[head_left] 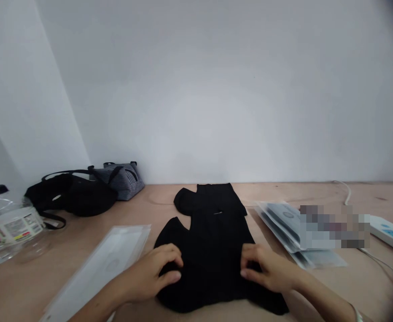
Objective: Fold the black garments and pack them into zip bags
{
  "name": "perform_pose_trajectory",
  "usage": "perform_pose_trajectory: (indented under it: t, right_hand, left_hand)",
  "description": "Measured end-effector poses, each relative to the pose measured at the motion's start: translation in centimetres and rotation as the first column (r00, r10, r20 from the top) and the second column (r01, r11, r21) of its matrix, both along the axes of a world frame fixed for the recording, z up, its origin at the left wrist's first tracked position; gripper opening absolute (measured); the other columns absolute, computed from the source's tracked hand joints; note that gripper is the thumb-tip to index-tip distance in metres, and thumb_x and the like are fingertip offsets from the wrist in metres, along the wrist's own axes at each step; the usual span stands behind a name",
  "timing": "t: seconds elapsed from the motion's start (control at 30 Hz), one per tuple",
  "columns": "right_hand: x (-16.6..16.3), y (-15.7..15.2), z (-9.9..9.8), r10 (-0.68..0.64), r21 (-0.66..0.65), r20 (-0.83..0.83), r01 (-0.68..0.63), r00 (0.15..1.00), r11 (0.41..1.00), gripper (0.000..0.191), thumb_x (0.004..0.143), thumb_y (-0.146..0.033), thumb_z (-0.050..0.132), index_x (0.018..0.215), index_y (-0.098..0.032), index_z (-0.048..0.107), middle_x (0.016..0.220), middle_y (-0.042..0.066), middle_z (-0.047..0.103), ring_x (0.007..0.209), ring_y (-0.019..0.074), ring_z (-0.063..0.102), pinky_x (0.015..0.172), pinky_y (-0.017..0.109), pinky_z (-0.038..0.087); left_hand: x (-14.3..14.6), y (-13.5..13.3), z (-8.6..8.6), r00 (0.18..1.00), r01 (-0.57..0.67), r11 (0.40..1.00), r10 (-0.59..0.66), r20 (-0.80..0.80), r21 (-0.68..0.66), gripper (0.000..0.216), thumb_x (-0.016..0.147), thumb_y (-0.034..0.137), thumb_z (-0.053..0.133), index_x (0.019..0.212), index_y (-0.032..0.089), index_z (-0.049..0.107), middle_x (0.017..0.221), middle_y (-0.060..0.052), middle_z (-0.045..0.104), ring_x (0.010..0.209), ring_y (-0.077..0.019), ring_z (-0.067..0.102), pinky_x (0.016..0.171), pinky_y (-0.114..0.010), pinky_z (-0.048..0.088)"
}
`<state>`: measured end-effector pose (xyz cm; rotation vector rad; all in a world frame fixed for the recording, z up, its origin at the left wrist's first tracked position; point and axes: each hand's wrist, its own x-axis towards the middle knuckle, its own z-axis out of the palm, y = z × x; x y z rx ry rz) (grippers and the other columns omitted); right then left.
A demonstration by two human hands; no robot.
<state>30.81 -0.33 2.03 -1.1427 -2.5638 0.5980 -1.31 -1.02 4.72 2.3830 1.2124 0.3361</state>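
A black garment (213,232) lies spread on the wooden table (367,277) in front of me. My left hand (152,273) rests on its near left part, fingers curled and pinching the fabric. My right hand (266,268) lies on its near right part, fingers bent and gripping the cloth too. The two hands are about a hand's width apart. The garment's far end reaches toward the white wall.
A clear plastic sleeve (105,264) lies left of the garment. A stack of packets (284,223) lies to the right, with a white power strip (389,233) and cable beyond. At far left stand a plastic jug (5,228), a black bag (72,194) and a striped pouch (122,179).
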Motion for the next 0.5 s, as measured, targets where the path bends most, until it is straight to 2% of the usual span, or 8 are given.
perform_pose_trajectory:
  t: [0.07, 0.13, 0.2, 0.23, 0.37, 0.5]
  right_hand:
    - [-0.6, 1.0, -0.9, -0.096, 0.099, -0.013, 0.097, 0.995, 0.990, 0.031, 0.083, -0.038, 0.044, 0.103, -0.019, 0.059, 0.110, 0.009, 0.056, 0.101, 0.0201, 0.051, 0.087, 0.033, 0.040]
    - [-0.9, 1.8, -2.0, -0.121, 0.140, 0.050, 0.113, 0.991, 0.984, 0.052, 0.082, -0.048, 0.042, 0.126, -0.020, 0.043, 0.134, 0.012, 0.037, 0.123, 0.0266, 0.032, 0.099, 0.044, 0.027]
    - [-0.9, 2.0, -3.2, -0.094, 0.132, 0.142, 0.075, 0.985, 0.988, 0.063, 0.082, -0.054, 0.038, 0.136, -0.024, 0.024, 0.143, 0.011, 0.020, 0.130, 0.0292, 0.014, 0.102, 0.052, 0.014]
    - [-0.8, 1.8, -3.7, -0.077, 0.123, 0.173, 0.056, 0.982, 0.991, 0.064, 0.083, -0.055, 0.036, 0.137, -0.026, 0.019, 0.143, 0.010, 0.016, 0.130, 0.0294, 0.010, 0.102, 0.055, 0.011]
    - [-0.3, 0.2, -4.4, -0.038, 0.117, 0.185, 0.016, 0.982, 0.993, 0.061, 0.085, -0.053, 0.033, 0.137, -0.030, 0.012, 0.144, 0.008, 0.012, 0.130, 0.0295, 0.007, 0.101, 0.056, 0.009]
    - [0.4, -2.1, -3.0, -0.015, 0.088, 0.170, 0.000, 0.985, 0.996, 0.060, 0.085, -0.051, 0.033, 0.137, -0.031, 0.011, 0.144, 0.006, 0.013, 0.131, 0.0287, 0.009, 0.101, 0.055, 0.011]
  left_hand:
    - [0.7, 0.6, -1.9, 0.997, -0.075, 0.992, 0.078, -0.022, 0.104, 0.032, 0.085, 0.037, 0.044, 0.116, 0.032, 0.052, 0.130, -0.001, 0.045, 0.119, -0.0242, 0.039, 0.098, -0.042, 0.029]
    - [1.4, 1.0, -4.0, 0.992, -0.070, 0.987, 0.085, -0.095, 0.143, 0.044, 0.087, 0.045, 0.038, 0.129, 0.036, 0.034, 0.141, -0.002, 0.028, 0.129, -0.0283, 0.020, 0.101, -0.052, 0.017]
    - [1.9, 1.0, -5.5, 0.984, -0.056, 0.988, 0.078, -0.157, 0.143, 0.050, 0.087, 0.050, 0.033, 0.134, 0.037, 0.021, 0.144, -0.003, 0.017, 0.130, -0.0303, 0.010, 0.100, -0.058, 0.011]
    - [2.0, 0.7, -6.1, 0.981, -0.057, 0.989, 0.082, -0.177, 0.137, 0.052, 0.087, 0.052, 0.031, 0.135, 0.037, 0.017, 0.144, -0.003, 0.014, 0.130, -0.0308, 0.007, 0.100, -0.059, 0.011]
    - [2.3, -1.0, -6.4, 0.977, -0.056, 0.992, 0.078, -0.201, 0.112, 0.053, 0.087, 0.053, 0.029, 0.135, 0.038, 0.010, 0.144, -0.003, 0.010, 0.130, -0.0322, 0.004, 0.098, -0.061, 0.011]
    - [1.3, -2.7, -5.3, 0.980, 0.027, 0.993, -0.004, -0.199, 0.111, 0.061, 0.084, 0.055, 0.035, 0.135, 0.037, 0.007, 0.144, -0.003, 0.010, 0.129, -0.0350, 0.007, 0.097, -0.063, 0.011]
